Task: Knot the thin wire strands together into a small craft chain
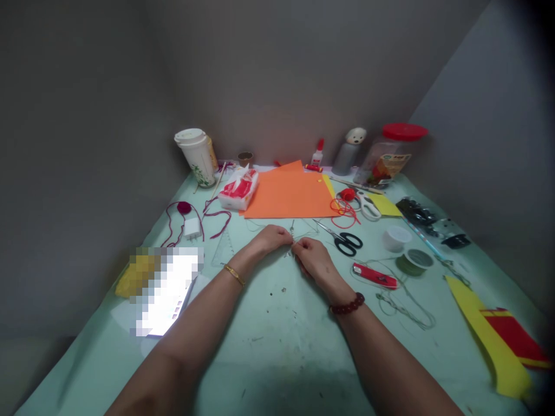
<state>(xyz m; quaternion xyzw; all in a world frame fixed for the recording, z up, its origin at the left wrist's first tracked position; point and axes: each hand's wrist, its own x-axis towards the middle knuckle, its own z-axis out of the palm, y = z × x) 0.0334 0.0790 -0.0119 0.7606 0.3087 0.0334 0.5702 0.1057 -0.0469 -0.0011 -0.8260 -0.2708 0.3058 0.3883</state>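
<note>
In the head view, we are seeing a thin, dull thread (pixel 292 231), its finer details too small to make out, running between our fingertips midway between the left and right edges of the green surface (pixel 277 346). Our left hand (pixel 273 238) is pinching it, fingertips pressing together; our right hand (pixel 315 259) is pinching it just beside. Black scissors (pixel 336 234) are lying toward the right edge.

pale green table covering (pixel 269 346) | orange sheets (pixel 290 196) | black-handled scissors (pixel 336 236) | red cutter (pixel 375 276) | tissue pack (pixel 237 193) | yellow strip (pixel 479 326)
</note>
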